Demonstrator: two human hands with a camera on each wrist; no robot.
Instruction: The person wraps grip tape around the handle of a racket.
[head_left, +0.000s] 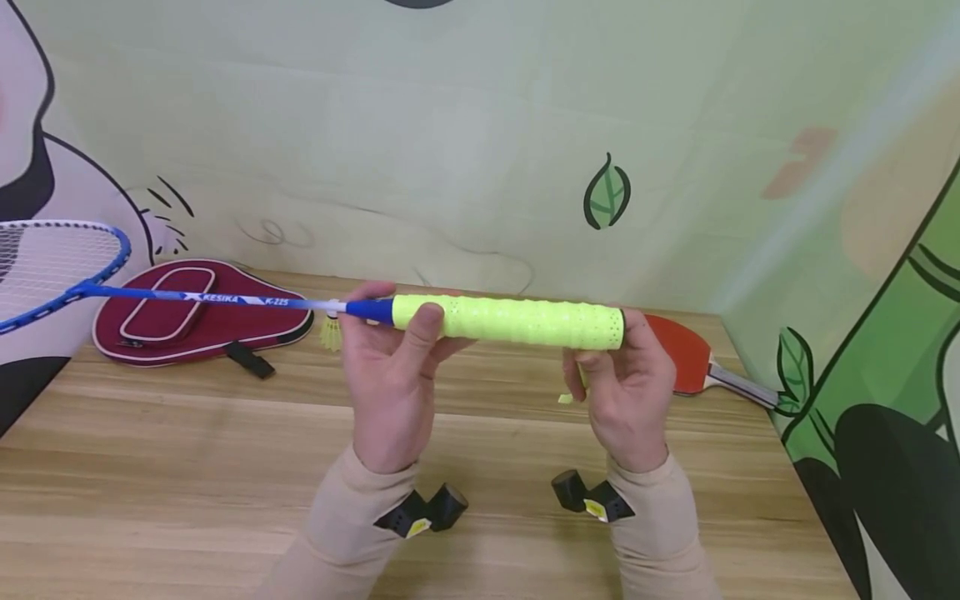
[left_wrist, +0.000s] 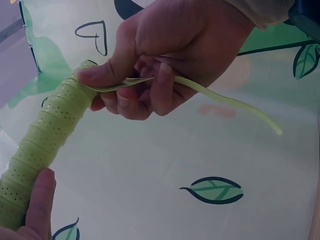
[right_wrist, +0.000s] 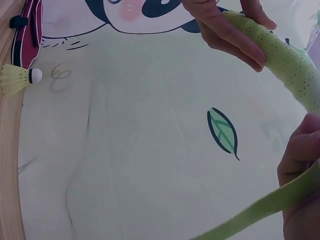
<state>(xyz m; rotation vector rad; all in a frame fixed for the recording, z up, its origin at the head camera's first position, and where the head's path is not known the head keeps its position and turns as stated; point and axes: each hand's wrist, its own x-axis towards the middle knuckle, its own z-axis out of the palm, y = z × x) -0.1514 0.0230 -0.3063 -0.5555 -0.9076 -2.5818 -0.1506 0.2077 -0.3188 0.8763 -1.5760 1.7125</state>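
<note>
A blue and white badminton racket (head_left: 157, 293) is held level above the table, its strung head off to the left. Yellow-green perforated grip tape (head_left: 517, 322) is wound in overlapping turns along its handle. My left hand (head_left: 393, 383) grips the handle near the blue cone, thumb across the front. At the butt end, my right hand (head_left: 632, 396) pinches the tape against the handle. From its fingers trails a loose tail of tape (left_wrist: 230, 100), seen in the left wrist view; the right wrist view shows this tail (right_wrist: 255, 212) running to the lower left.
Behind the racket, a dark red racket case (head_left: 187, 325) lies on the wooden table (head_left: 225, 483). A yellow shuttlecock (head_left: 330, 333) sits beside it. A red table tennis bat (head_left: 682, 354) lies at the back right. A printed backdrop (head_left: 450, 150) rises behind the table.
</note>
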